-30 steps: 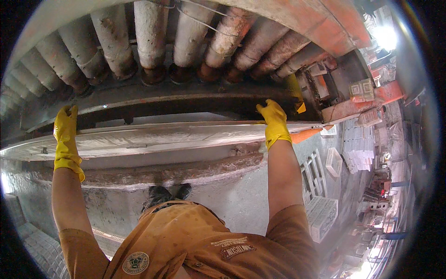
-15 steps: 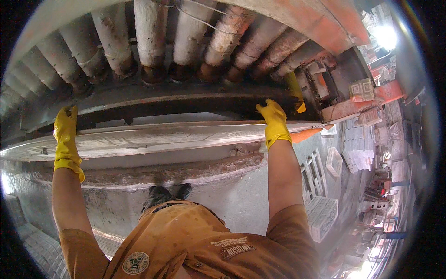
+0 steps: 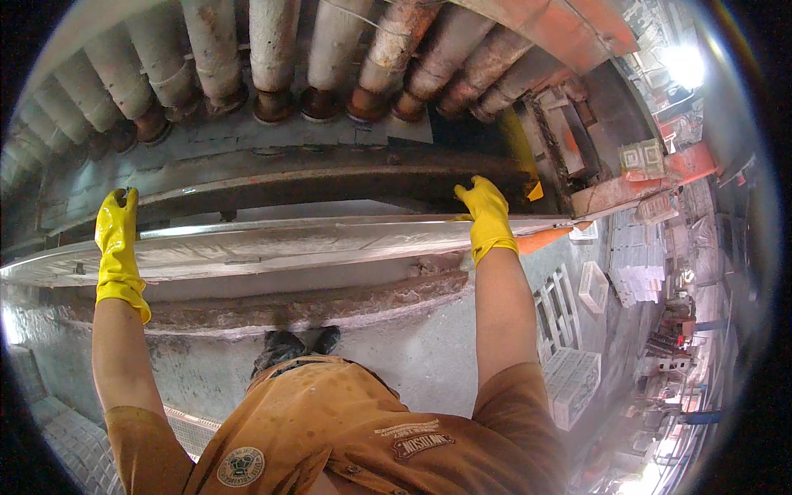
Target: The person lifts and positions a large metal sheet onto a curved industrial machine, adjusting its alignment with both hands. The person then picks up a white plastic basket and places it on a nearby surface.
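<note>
Both my hands wear yellow rubber gloves and rest on a long shiny metal sheet (image 3: 272, 243) that lies across the front of a big machine. My left hand (image 3: 115, 235) grips the sheet's far edge on the left. My right hand (image 3: 487, 210) lies on the sheet near its right end, fingers curled over the far edge beside a yellow tag (image 3: 535, 191). Behind the sheet runs a rusty steel beam (image 3: 330, 177), and above it a row of thick rusty rollers (image 3: 272, 58).
Below the sheet is a crusted concrete ledge (image 3: 330, 305) and a wet grey floor where my dark shoes (image 3: 297, 345) stand. White plastic crates (image 3: 573, 375) sit on the floor at the right. An orange machine frame (image 3: 676, 165) stands at the right end.
Both hands stay on the sheet; the right hand has crept slightly along its far edge. Nothing else has visibly moved.
</note>
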Demonstrator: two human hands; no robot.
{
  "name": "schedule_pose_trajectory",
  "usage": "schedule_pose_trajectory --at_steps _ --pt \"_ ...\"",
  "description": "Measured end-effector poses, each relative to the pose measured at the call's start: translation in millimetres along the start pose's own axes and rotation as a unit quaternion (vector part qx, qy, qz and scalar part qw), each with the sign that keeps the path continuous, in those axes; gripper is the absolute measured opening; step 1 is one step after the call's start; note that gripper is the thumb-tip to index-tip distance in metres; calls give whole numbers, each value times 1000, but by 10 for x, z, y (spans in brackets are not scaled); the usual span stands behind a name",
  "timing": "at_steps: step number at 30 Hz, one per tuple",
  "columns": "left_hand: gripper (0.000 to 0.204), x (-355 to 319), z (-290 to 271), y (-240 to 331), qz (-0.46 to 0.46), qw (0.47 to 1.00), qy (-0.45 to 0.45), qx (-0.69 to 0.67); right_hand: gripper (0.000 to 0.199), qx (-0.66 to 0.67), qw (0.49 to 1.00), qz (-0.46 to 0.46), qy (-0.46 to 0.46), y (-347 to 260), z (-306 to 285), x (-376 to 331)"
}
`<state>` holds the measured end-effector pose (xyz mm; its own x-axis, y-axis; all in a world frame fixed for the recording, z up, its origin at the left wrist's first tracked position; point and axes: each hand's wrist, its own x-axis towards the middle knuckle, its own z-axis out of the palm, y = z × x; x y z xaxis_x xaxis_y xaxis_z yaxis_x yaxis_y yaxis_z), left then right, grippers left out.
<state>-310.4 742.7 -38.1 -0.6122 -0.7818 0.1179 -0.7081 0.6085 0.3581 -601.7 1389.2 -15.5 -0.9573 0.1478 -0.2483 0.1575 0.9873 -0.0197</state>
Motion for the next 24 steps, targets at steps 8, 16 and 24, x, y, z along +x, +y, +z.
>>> schedule_pose_trajectory --at_steps 8,16,24 --pt "58 37 70 -83 16 1000 16 -10 70 64 998 17 -11 -59 -70 -82" --pt "56 16 23 -9 0 1000 2 -5 73 22 1000 12 -9 -71 -95 -91" --pt "56 17 20 -23 -2 1000 0 -1 71 48 999 21 -3 -118 -111 -124"
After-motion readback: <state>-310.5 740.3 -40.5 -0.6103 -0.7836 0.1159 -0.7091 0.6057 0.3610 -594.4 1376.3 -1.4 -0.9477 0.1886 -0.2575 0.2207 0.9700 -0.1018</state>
